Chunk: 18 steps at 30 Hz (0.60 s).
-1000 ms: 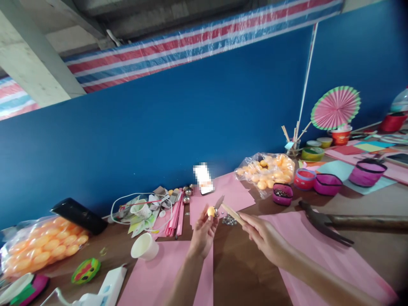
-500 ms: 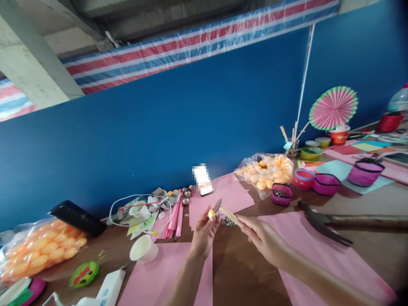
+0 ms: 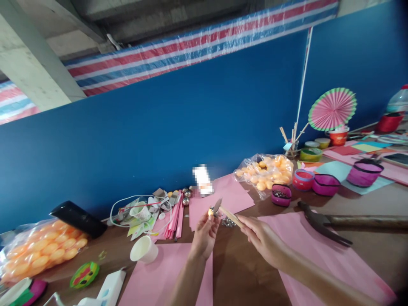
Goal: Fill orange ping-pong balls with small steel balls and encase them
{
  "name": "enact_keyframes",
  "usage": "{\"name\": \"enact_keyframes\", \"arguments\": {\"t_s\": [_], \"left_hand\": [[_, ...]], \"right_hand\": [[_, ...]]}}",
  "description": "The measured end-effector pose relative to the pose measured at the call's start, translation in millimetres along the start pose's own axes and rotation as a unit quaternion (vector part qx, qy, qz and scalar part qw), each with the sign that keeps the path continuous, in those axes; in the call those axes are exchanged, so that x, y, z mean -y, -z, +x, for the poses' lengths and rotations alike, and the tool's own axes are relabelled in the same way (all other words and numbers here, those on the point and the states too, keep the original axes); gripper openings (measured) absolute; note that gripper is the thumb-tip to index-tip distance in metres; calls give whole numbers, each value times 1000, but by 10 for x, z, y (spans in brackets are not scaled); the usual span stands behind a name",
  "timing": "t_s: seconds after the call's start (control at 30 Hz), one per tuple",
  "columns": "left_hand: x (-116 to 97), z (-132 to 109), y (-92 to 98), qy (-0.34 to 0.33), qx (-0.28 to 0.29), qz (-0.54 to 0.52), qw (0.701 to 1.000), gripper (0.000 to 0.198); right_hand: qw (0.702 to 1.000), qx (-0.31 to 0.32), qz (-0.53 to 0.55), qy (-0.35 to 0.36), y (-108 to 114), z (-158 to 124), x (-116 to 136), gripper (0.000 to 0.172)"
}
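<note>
Pinched between the fingers of my left hand (image 3: 205, 233) is a small orange ball (image 3: 211, 211), held above the brown table. My right hand (image 3: 255, 231) is closed round the pale wooden handle of a small hammer (image 3: 231, 216). Its pointed grey metal head is right beside the ball; whether they touch I cannot tell. Below and behind the hands lies a heap of small shiny metal pieces (image 3: 228, 222), partly hidden. A pink paper sheet (image 3: 229, 193) with a blurred phone (image 3: 203, 180) is just beyond.
Bags of orange balls lie at right (image 3: 270, 170) and left (image 3: 47, 246). A white cup (image 3: 144, 249) stands left of my hands. A large claw hammer (image 3: 325, 221) rests at right, near small purple containers (image 3: 325, 184). A blue partition (image 3: 191, 119) closes off the back.
The hammer head has come slightly further over the ball, covering more of it. Both hands otherwise stay almost where they were.
</note>
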<state>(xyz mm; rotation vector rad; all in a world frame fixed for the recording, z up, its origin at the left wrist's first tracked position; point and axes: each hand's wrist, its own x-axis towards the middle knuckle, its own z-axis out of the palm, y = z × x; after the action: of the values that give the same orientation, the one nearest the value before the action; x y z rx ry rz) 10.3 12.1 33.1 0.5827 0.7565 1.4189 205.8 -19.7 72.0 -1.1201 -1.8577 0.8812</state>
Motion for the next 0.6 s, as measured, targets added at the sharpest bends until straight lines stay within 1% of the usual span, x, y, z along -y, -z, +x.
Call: {"name": "enact_keyframes", "arguments": {"t_s": [0.13, 0.27, 0.33, 0.4, 0.47, 0.6], "left_hand": [[11, 19, -14, 5, -36, -40, 999, 8], [16, 30, -28, 11, -54, -51, 997, 4], [14, 30, -31, 17, -48, -56, 997, 8], [13, 31, -28, 20, -39, -61, 997, 17], [18, 35, -22, 22, -41, -62, 997, 26], [35, 45, -5, 21, -43, -67, 997, 28]], "right_hand": [[1000, -9, -2, 2, 5, -5, 23, 31], [1000, 9, -8, 8, 7, -4, 13, 29], [1000, -2, -9, 9, 2, 0, -2, 29], [1000, -13, -6, 6, -8, 5, -15, 31], [1000, -7, -9, 10, -17, 8, -22, 30], [999, 16, -21, 18, -18, 7, -19, 29]]}}
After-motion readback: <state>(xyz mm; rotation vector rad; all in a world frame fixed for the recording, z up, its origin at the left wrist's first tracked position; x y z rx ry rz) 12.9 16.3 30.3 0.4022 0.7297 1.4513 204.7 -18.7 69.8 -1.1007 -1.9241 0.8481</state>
